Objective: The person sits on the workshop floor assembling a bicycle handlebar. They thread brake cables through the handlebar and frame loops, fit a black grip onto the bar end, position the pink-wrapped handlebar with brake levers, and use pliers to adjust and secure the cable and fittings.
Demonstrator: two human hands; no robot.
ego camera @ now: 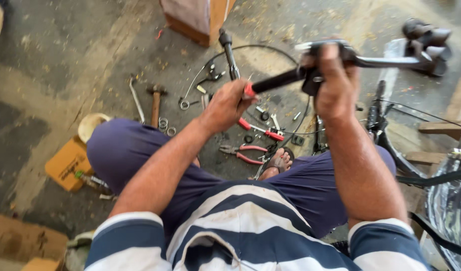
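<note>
I sit over a dusty concrete floor with a bicycle handlebar [391, 61] held up in front of me. My right hand [333, 83] is wrapped around its black brake lever clamp [311, 83]. My left hand [226, 104] grips the handle of a red-and-black screwdriver [275, 80], whose shaft points into the clamp. A black cable [260, 47] loops on the floor behind the hands. A second black grip [427, 37] sits at the bar's far end.
On the floor lie a hammer [155, 103], red-handled pliers [243, 152], a metal bar [136, 100], washers [165, 124] and small parts. An orange box [67, 163] and white cap [91, 125] sit left; a wooden stand [195, 20] behind; a bicycle frame [391, 145] right.
</note>
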